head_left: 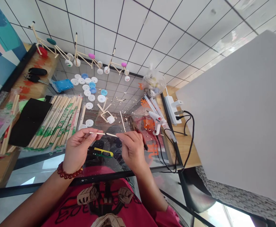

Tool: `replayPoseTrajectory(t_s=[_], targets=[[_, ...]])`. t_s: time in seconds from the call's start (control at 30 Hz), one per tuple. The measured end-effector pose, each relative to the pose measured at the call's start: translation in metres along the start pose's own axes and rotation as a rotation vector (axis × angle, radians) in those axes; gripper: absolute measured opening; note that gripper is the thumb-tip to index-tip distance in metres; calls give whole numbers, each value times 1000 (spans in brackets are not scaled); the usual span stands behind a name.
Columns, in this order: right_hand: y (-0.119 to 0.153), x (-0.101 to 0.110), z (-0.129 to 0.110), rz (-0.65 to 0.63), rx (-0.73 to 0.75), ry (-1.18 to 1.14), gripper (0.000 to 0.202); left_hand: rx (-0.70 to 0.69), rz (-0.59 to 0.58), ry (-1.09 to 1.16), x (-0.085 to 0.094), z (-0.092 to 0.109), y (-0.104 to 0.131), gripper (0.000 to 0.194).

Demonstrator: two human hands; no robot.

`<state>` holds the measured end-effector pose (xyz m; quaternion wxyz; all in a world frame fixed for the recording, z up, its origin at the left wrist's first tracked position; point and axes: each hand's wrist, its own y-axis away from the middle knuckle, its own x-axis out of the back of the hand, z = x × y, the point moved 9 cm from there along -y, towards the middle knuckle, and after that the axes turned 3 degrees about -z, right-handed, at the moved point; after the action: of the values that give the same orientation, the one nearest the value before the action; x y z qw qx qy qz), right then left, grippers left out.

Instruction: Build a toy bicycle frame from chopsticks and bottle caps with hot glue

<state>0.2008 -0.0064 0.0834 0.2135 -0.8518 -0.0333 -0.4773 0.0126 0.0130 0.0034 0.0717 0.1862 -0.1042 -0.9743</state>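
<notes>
L hand point(77, 148) & R hand point(132, 148) pinch a thin stick point(111, 135), maybe 2 bits, over the tabletop point(134, 91) nr its front edge. Glue gun point(157, 119) is nr the right edge.

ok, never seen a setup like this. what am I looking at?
No machine here: a person works with two bare hands. There is one picture, from a camera worn on the head, looking forward and down.

The left hand, with a beaded bracelet at its wrist, and the right hand pinch a thin stick between them. It has a dark spot midway; I can't tell whether it's one piece or two meeting there.

On the glass-topped table lie wrapped chopsticks to the left, loose white and blue caps farther in, and a glue gun to the right. Small stick-and-cap models stand along the far side.
</notes>
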Motion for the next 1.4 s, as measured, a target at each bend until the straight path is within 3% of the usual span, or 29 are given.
replayPoseTrajectory(t_s=[0.6, 0.9, 1.1, 1.4], targets=[[-3, 2, -1, 29, 11, -52, 39, 30, 1, 60, -1, -2, -2, 21], [2, -3, 3, 33, -20, -153, 27, 111, -4, 135, -4, -7, -3, 25], [7, 3, 7, 119, -35, -160, 23, 87, 4, 152, -1, -7, -5, 23], [3, 3, -1, 99, 13, -140, 26, 58, 2, 99, -3, -3, -2, 26]])
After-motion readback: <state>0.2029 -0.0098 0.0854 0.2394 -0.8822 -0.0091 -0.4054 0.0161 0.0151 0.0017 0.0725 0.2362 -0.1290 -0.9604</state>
